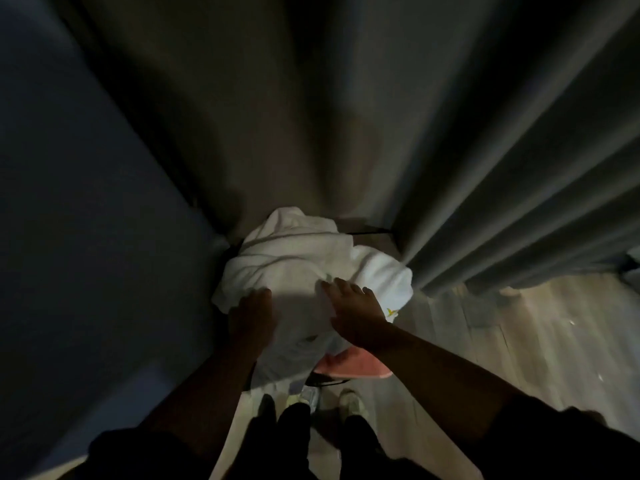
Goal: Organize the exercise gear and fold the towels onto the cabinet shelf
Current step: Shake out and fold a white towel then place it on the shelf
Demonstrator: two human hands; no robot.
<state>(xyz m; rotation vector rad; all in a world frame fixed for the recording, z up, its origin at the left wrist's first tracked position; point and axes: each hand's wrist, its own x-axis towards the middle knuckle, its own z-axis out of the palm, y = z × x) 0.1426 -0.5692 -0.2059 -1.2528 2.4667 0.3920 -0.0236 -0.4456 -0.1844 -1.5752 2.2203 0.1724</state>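
Item: white towel [298, 258], bunched. My right hand [353, 311] lies flat on it; whether my left hand [251, 317] grips, I cannot tell. Risk: lifting may drag the pink towel [349, 367] off.

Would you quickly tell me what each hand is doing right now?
Left hand: on the white towel, in shadow; grip cannot be told.
Right hand: open, resting flat on the towel.

The upper towel [294, 258] lies between wall [86, 202] on the left and curtain [519, 202] on the right. Left hand [251, 317] and right hand [353, 313] rest on it; a second towel [349, 367] lies beneath its near edge.
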